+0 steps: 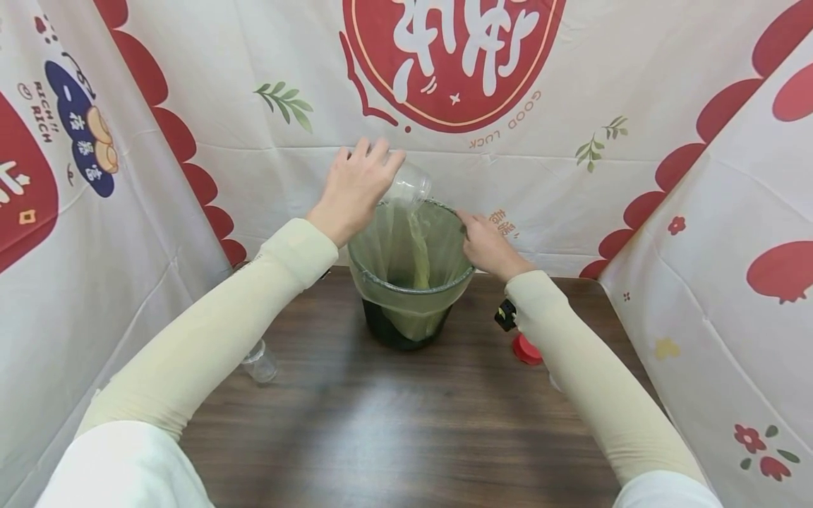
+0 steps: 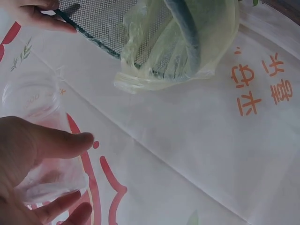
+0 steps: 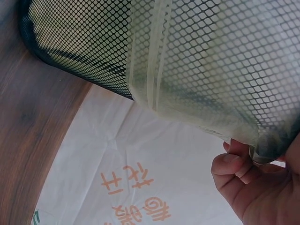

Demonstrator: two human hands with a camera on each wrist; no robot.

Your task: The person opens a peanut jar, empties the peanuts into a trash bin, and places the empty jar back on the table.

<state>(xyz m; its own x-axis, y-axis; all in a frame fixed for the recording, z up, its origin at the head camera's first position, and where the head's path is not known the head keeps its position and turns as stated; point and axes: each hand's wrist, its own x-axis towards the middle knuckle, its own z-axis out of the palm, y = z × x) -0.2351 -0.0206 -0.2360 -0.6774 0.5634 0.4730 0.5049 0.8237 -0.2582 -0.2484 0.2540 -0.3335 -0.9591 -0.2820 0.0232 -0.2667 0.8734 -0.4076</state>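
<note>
L hand (image 1: 356, 187) wrapped round tilted clear cup (image 1: 409, 185), liquid mid-pour into lined mesh bin (image 1: 381, 282) at table (image 1: 406, 423) back edge; R hand (image 1: 485, 247) pinches rim. Cup looks nearly drained.

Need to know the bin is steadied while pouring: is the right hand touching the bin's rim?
Touching. The right wrist view shows the right hand with fingers curled on the mesh bin rim and its bag.

My left hand (image 1: 353, 188) and right hand (image 1: 488, 247) are bare. Snug cream sleeves (image 1: 209, 331) cover both my forearms to the wrists, and white cloth shows above them, nearer my shoulders than the sleeves.
</note>
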